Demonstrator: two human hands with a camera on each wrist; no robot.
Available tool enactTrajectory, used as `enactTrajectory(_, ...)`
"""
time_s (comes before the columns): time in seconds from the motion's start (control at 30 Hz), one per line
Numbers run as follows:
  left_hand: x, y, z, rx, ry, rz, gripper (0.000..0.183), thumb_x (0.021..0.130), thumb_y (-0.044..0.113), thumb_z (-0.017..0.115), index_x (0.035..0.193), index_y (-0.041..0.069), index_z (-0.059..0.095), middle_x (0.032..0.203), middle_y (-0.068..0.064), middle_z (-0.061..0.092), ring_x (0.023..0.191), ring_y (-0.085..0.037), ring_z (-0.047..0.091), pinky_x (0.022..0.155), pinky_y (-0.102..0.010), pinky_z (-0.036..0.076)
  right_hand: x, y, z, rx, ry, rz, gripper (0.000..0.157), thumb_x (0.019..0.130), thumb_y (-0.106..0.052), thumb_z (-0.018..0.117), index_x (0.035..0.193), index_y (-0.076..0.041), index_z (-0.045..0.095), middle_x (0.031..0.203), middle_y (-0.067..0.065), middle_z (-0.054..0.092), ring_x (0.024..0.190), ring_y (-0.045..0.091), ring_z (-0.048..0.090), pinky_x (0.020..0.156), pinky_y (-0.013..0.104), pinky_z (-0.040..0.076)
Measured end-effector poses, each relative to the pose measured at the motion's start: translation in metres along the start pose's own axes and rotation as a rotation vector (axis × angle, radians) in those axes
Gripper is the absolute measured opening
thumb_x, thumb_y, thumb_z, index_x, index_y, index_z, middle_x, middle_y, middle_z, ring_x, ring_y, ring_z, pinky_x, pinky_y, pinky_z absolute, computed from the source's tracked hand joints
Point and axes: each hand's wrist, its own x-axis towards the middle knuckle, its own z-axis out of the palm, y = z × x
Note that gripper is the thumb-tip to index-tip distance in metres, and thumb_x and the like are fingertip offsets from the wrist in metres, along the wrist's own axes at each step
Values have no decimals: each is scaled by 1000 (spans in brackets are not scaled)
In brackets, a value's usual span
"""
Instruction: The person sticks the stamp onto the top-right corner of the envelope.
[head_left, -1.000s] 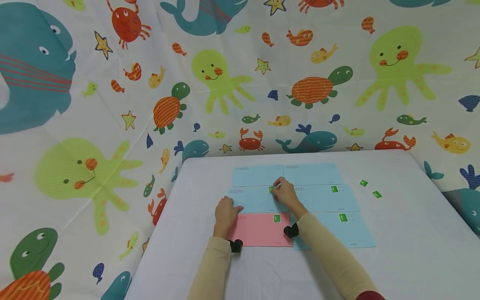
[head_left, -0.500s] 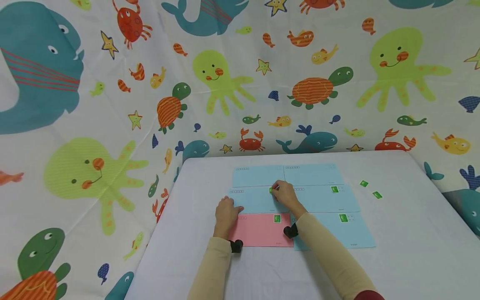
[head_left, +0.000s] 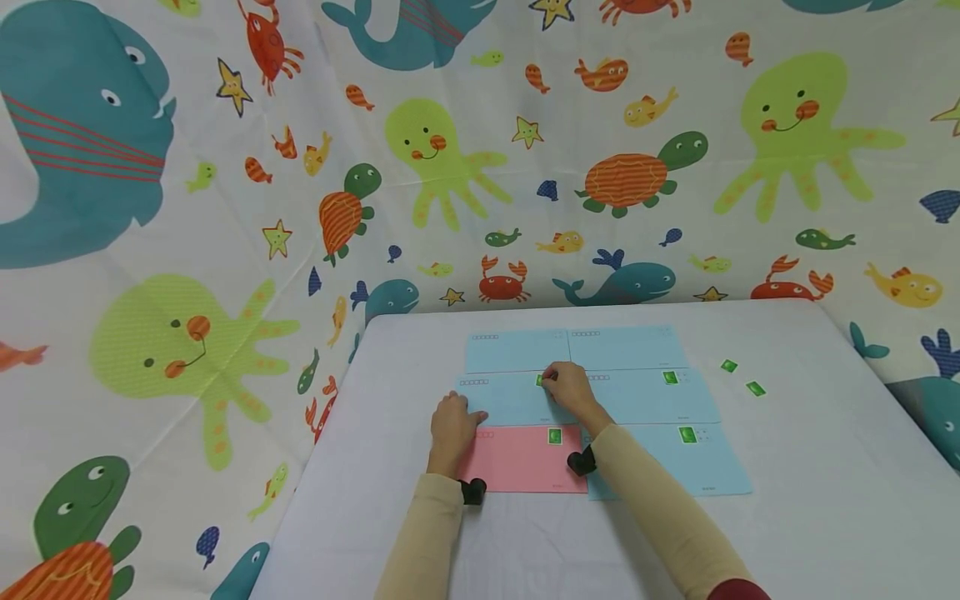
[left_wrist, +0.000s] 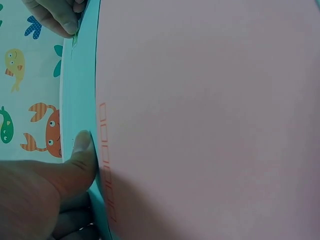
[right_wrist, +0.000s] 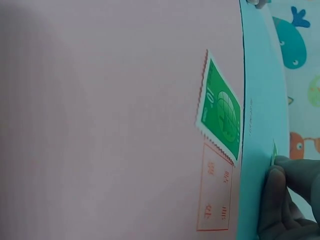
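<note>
My right hand point(head_left: 572, 390) pinches a small green stamp point(head_left: 539, 380) between thumb and fingertips. It is at the upper right corner of the middle-left blue envelope point(head_left: 498, 406). In the right wrist view only a sliver of that stamp point(right_wrist: 274, 151) shows past the fingers. My left hand point(head_left: 452, 423) rests at the same envelope's left edge, its thumb point(left_wrist: 82, 145) lying near the border with the pink envelope point(head_left: 517, 468). The pink envelope, nearest me, bears a green stamp point(right_wrist: 220, 110) at its upper right, above a printed red box.
Two blue envelopes on the right carry stamps point(head_left: 670, 378) at their upper right. The back-left point(head_left: 517, 350) and back-right point(head_left: 626, 348) blue envelopes show none. Two loose stamps point(head_left: 729, 366) lie on the white table point(head_left: 810, 433) to the right. A patterned cloth point(head_left: 480, 192) hangs behind.
</note>
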Motion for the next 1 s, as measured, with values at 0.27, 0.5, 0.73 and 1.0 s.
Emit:
enactTrajectory(0.27,0,0,0,-8,0,1,43,85,25,80,111,-8,71,113,-25,70,99,-37,67,89,-49,57,0,2,0,20,6,19,17,93,-7,67,107,2,67,91,15,71,66,15,62,62,27,50)
enactTrajectory(0.5,1,0,1,-15,-1,-13,43,86,24,80,113,-8,71,118,-26,69,102,-37,67,91,-49,57,0,2,0,20,7,31,20,92,-8,67,110,2,66,90,14,70,66,16,59,63,28,49)
enactTrajectory(0.73,1,0,1,-10,-9,-25,45,86,25,80,115,-7,71,125,-26,67,108,-38,67,95,-49,55,-2,0,-4,27,-7,23,21,92,-6,65,112,2,66,91,14,68,68,17,59,66,30,49)
enactTrajectory(1.0,1,0,1,-4,-10,-18,44,85,26,80,113,-8,71,118,-25,70,104,-37,68,92,-49,56,-4,3,-15,61,-22,1,25,94,-9,65,116,3,64,91,13,65,68,15,61,63,27,50)
